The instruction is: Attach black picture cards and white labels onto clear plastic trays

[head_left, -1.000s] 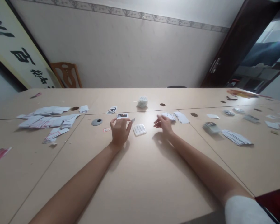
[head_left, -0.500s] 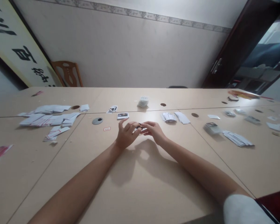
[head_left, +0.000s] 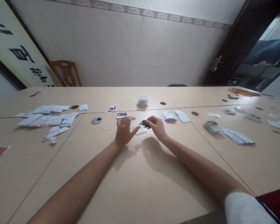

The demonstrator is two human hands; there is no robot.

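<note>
Between thumb and fingers, my right hand (head_left: 155, 126) pinches a small dark card (head_left: 143, 123), held tilted over the table. Below it lies a white tray-like piece with small raised bumps (head_left: 140, 130), partly hidden by my hands. My left hand (head_left: 124, 130) is just left of that piece, fingers spread and holding nothing. Behind my left hand is a card with a dark picture (head_left: 122, 115). A small red-bordered label (head_left: 106, 128) lies further left on the table (head_left: 140, 186).
Stacks of white cards (head_left: 40, 119) cover the left side. A stack of clear-white pieces (head_left: 142, 100) stands at the back middle. Fanned white cards (head_left: 168, 116) lie right of my hands, with a clear-wrapped stack (head_left: 212, 126) beyond. A round grey cap (head_left: 96, 120) sits left.
My left hand has let go of the dark card and drawn left, its fingers opening. The right hand keeps the card, and the white bumpy piece beneath now shows.
</note>
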